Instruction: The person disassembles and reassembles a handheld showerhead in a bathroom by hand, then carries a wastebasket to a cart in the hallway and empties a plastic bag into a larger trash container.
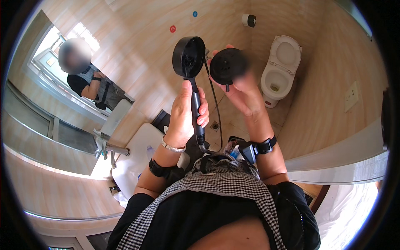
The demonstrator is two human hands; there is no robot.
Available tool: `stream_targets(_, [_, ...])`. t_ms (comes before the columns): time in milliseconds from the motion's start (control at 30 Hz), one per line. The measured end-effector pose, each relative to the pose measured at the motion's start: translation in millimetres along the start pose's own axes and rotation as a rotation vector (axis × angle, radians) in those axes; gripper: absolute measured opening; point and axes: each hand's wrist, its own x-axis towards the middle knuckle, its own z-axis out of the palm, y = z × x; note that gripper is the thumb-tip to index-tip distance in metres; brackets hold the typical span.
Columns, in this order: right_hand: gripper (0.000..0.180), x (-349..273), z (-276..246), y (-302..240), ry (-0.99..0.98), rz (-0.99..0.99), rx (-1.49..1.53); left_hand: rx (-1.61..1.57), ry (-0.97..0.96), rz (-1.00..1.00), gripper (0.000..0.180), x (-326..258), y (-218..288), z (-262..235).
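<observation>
My left hand (183,109) is wrapped round the handle of a black handheld shower head (188,58), which I hold upright with its round, hollow head at the top. A dark hose (219,121) hangs in a loop beside it. Just to the right, my right hand (244,89) grips a round black shower head cover (228,66) with a small tab at its lower edge. The two black parts are apart, with a narrow gap between them. Part of the cover's right side is blurred.
A white toilet (278,79) with its lid raised stands at the far right. On the left are a white sink (139,156), a metal faucet (116,149) and a wall mirror (83,96). A floor drain (214,126) lies below my hands. A toilet paper holder (249,20) hangs on the far wall.
</observation>
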Motion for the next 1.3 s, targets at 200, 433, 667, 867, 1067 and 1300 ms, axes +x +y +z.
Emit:
stream_targets(200, [0.089, -2.8, -4.9, 5.9, 0.021, 0.036, 0.011, 0.084, 0.041, 0.06, 0.051, -0.7, -3.3, 0.9])
stream_targets(433, [0.088, -1.6, -0.2, 4.1, -0.009, 0.002, -0.068, 0.108, 0.045, 0.075, 0.05, -0.5, -4.4, 1.7])
stream_targets(667, [0.099, 3.3, 30.1, -5.3, 0.015, -0.11, -0.52, 0.125, 0.027, 0.062, 0.05, -1.0, -4.6, -0.3])
stream_targets(867, [0.098, 1.3, 36.8, -3.4, 0.038, -0.181, -0.821, 0.139, 0.013, 0.065, 0.047, -0.3, -8.0, -2.4])
stream_targets(1067, [0.094, 2.7, 36.6, -4.7, 0.043, -0.278, -0.976, 0.168, 0.005, 0.042, 0.05, -0.8, -5.2, 0.0])
stream_targets(1300, [0.093, 4.0, 35.6, -6.9, 0.007, -0.343, -1.095, 0.191, 0.009, 0.039, 0.052, -3.0, -4.8, 0.5])
